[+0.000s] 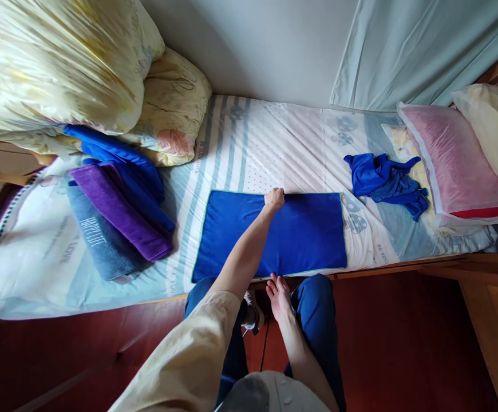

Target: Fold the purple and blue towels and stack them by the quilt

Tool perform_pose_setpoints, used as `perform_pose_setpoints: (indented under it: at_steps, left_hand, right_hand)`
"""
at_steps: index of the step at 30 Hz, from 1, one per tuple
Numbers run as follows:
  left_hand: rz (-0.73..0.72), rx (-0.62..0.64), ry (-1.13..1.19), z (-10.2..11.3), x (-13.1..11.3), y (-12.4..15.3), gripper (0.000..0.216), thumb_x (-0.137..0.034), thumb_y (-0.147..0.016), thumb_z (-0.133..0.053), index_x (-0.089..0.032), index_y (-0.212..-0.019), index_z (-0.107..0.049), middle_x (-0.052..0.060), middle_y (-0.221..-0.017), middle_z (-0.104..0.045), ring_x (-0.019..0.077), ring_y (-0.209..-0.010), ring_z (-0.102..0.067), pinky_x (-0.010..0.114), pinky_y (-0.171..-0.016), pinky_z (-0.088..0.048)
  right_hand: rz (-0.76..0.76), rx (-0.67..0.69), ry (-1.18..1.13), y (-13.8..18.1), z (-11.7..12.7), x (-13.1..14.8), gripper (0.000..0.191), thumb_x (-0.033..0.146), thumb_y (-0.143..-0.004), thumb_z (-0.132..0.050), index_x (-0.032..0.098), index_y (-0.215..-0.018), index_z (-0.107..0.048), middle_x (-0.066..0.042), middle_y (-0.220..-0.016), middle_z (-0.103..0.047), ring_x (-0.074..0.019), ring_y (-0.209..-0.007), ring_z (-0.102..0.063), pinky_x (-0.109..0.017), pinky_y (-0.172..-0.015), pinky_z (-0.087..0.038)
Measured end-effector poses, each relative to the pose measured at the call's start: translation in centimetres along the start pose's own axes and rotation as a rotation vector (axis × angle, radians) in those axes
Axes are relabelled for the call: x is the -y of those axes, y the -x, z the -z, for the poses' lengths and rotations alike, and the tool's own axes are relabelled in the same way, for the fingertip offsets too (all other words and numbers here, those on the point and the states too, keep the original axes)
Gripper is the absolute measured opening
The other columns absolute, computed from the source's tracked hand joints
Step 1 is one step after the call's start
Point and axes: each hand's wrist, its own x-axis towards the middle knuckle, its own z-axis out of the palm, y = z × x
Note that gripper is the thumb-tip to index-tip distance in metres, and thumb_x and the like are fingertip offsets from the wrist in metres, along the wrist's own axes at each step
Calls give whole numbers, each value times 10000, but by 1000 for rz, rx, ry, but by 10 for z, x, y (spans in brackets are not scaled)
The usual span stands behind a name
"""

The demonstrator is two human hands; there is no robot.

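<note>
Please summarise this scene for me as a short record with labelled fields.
Surface: bed with a patterned sheet
Main item: blue cloth, green-edged, spread nearly flat along the bed's near side
Left hand: closed at the cloth's far edge, seemingly gripping it
Right hand: palm up, fingers loosely open, at the near edge; contact unclear
To the left: purple towel beside a grey-blue lettered towel
To the right: crumpled blue fabric, then a pink pillow in a translucent cover
</note>
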Motion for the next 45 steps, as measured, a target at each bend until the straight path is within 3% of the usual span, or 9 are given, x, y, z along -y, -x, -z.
perform_pose_setpoints:
  at_steps: [6,13,19,24,30,36,40,45]
  left_hand:
    - [-53,-125,168,27,2,15,325,-215,-1005,-475,-198,-1251,-686,137,-1236,-731,265,-1146,-675,370,-972,-535]
    - [-122,-250,258,82,-7,47,288,-148,-926,-550,-160,-1144,-738,139,-1106,-771,256,-1062,-696,328,-943,-525]
    - [-168,-351,274,138,-17,97,302,-113,-872,-546,-147,-1078,-765,129,-1030,-784,252,-999,-707,325,-896,-533]
    - [-205,-436,315,174,-13,145,273,-142,-853,-573,-163,-1033,-778,128,-997,-782,265,-1013,-702,336,-890,-534]
    - [-275,-564,466,213,0,201,193,-170,-803,-609,-191,-892,-779,87,-872,-773,248,-936,-698,320,-875,-524]
    - [-369,-608,775,252,13,251,243,-359,-783,-697,-160,-900,-773,59,-820,-732,200,-794,-656,282,-752,-491]
    - [-471,-568,979,274,22,283,352,-432,-730,-766,-122,-895,-766,28,-703,-637,151,-696,-559,263,-681,-453]
    - [-611,-479,1065,290,31,326,446,-320,-600,-872,-98,-973,-767,2,-693,-581,132,-696,-534,265,-691,-460]
  right_hand:
    - [52,-25,25,16,8,-3,340,485,-799,-814,235,-993,-691,-102,-1315,-748,-213,-1121,-733,-379,-1008,-579]
    - [160,18,119,33,7,16,471,574,-678,-890,214,-902,-685,-112,-1143,-805,-238,-961,-775,-374,-868,-621]
    - [523,89,370,71,12,38,569,726,-724,-790,187,-889,-713,-121,-924,-806,-246,-790,-757,-354,-699,-618]
    - [839,14,584,109,26,60,532,705,-782,-737,185,-895,-741,-89,-886,-779,-237,-846,-731,-316,-722,-591]
    - [1053,-134,494,141,27,133,597,710,-812,-676,150,-1007,-746,-125,-950,-777,-262,-964,-733,-359,-877,-587]
    - [1293,-142,470,183,-1,224,658,746,-808,-640,125,-1004,-743,-147,-982,-774,-265,-970,-715,-381,-892,-589]
    - [1393,-115,388,208,-24,271,662,742,-785,-674,133,-1038,-731,-145,-1021,-772,-254,-993,-719,-392,-915,-595]
    - [1479,-23,312,237,-41,312,625,690,-731,-778,150,-1036,-704,-128,-1034,-771,-235,-994,-731,-390,-940,-605]
